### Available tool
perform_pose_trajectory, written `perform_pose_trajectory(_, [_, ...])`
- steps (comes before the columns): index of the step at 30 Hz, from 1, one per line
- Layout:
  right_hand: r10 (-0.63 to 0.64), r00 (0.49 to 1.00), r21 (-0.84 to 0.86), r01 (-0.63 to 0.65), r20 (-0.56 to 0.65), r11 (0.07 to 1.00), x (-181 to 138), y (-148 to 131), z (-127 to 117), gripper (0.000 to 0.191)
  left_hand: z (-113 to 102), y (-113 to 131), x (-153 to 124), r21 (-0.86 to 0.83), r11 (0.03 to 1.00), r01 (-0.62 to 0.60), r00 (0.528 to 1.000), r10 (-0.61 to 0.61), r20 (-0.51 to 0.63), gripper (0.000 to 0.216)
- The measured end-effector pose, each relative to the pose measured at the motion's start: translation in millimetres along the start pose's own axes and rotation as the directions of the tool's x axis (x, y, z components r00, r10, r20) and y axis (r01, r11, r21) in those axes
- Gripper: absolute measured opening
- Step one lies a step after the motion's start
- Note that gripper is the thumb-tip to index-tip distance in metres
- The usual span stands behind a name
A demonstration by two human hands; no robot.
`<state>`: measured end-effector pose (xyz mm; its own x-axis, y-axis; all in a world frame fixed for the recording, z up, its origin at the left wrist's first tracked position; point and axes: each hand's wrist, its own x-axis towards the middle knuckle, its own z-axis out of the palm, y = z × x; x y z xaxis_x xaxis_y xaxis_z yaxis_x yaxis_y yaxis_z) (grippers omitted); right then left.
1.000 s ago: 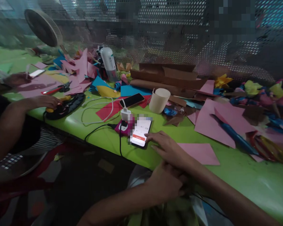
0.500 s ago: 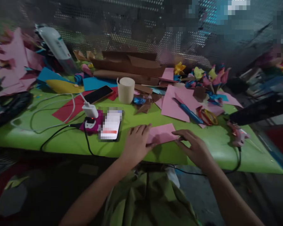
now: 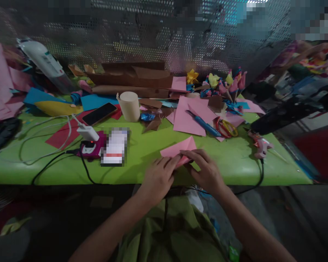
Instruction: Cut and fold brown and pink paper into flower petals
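A pink sheet of paper [image 3: 177, 148] lies near the front edge of the green table [image 3: 235, 163], partly lifted or folded into a triangle. My left hand [image 3: 157, 178] rests at its near left corner with fingers curled onto the paper. My right hand [image 3: 206, 169] presses on the sheet from the right, fingers bent over its near edge. Both hands hold the paper between them.
A lit phone [image 3: 114, 147] lies left of the hands beside a pink power strip [image 3: 90, 147] with a white charger and cables. Behind stand a paper cup [image 3: 129, 105], a dark phone [image 3: 100, 113], pink sheets, a blue pen [image 3: 203, 124], scissors [image 3: 226, 127], a glue gun [image 3: 259, 145] and paper flowers [image 3: 226, 85].
The view swung right, away from the co-worker. My right hand left the lit phone, both hands came to the pink sheet and drew together, and the sheet now stands up in a fold.
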<state>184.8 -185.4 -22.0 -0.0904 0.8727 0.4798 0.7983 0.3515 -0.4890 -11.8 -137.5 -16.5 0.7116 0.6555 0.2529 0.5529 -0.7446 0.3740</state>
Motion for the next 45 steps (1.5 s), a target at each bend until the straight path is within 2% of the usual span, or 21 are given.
perform_pose_trajectory(3, [0.050, 0.998, 0.024, -0.050, -0.029, 0.998, -10, 10, -4, 0.050, -8, -2, -3, -0.025, 0.994, -0.106, 0.991, 0.108, 0.079, 0.063])
perform_pose_trajectory(5, [0.072, 0.997, 0.056, -0.071, -0.015, 0.996, -16, 17, -6, 0.042, -14, -6, -3, 0.017, 0.989, -0.145, 0.981, 0.141, 0.133, 0.064])
perform_pose_trajectory(8, [0.099, 0.995, 0.127, -0.101, 0.022, 0.987, -22, 24, -9, 0.039, -20, -13, 0, 0.108, 0.983, -0.151, 0.974, 0.129, 0.185, 0.060])
perform_pose_trajectory(11, [0.085, 0.995, 0.220, -0.094, 0.053, 0.971, -22, 28, -11, 0.040, -25, -18, 5, 0.148, 0.977, -0.153, 0.974, 0.124, 0.190, 0.054])
perform_pose_trajectory(15, [0.042, 0.995, 0.318, -0.069, 0.091, 0.945, -20, 31, -16, 0.038, -29, -26, 9, 0.122, 0.969, -0.217, 0.962, 0.191, 0.194, 0.055])
perform_pose_trajectory(18, [0.019, 0.990, 0.355, -0.067, 0.138, 0.932, -20, 34, -20, 0.034, -28, -34, 10, 0.067, 0.976, -0.206, 0.954, 0.185, 0.237, 0.057])
perform_pose_trajectory(22, [0.025, 0.983, 0.285, -0.077, 0.184, 0.956, -23, 39, -25, 0.023, -24, -39, 10, -0.059, 0.983, -0.172, 0.952, 0.182, 0.248, 0.046])
perform_pose_trajectory(26, [0.098, 0.971, 0.158, -0.135, 0.220, 0.978, -27, 41, -30, 0.025, -23, -34, 11, -0.186, 0.974, -0.133, 0.954, 0.176, 0.242, 0.037])
perform_pose_trajectory(29, [0.161, 0.960, 0.162, -0.201, 0.229, 0.966, -28, 42, -31, 0.025, -20, -28, 9, -0.236, 0.972, -0.020, 0.977, 0.070, 0.203, 0.024])
perform_pose_trajectory(32, [0.259, 0.945, 0.185, -0.296, 0.198, 0.937, -26, 43, -27, 0.015, -14, -23, 7, -0.231, 0.966, 0.118, 0.988, -0.091, 0.125, 0.013])
perform_pose_trajectory(36, [0.390, 0.909, 0.145, -0.410, 0.149, 0.901, -19, 44, -15, 0.023, -3, -19, 8, -0.169, 0.937, 0.307, 0.951, -0.308, 0.022, 0.010])
perform_pose_trajectory(39, [0.409, 0.909, 0.085, -0.416, 0.082, 0.906, -13, 44, -6, 0.029, 3, -16, 10, -0.080, 0.925, 0.371, 0.921, -0.378, -0.096, 0.003])
perform_pose_trajectory(43, [0.413, 0.909, 0.047, -0.415, 0.046, 0.909, -6, 42, 3, 0.015, 8, -11, 7, -0.037, 0.933, 0.358, 0.910, -0.357, -0.213, 0.035])
perform_pose_trajectory(45, [0.409, 0.912, 0.039, -0.410, 0.037, 0.911, -5, 40, 4, 0.025, 9, -10, 3, -0.026, 0.936, 0.352, 0.911, -0.348, -0.222, 0.052])
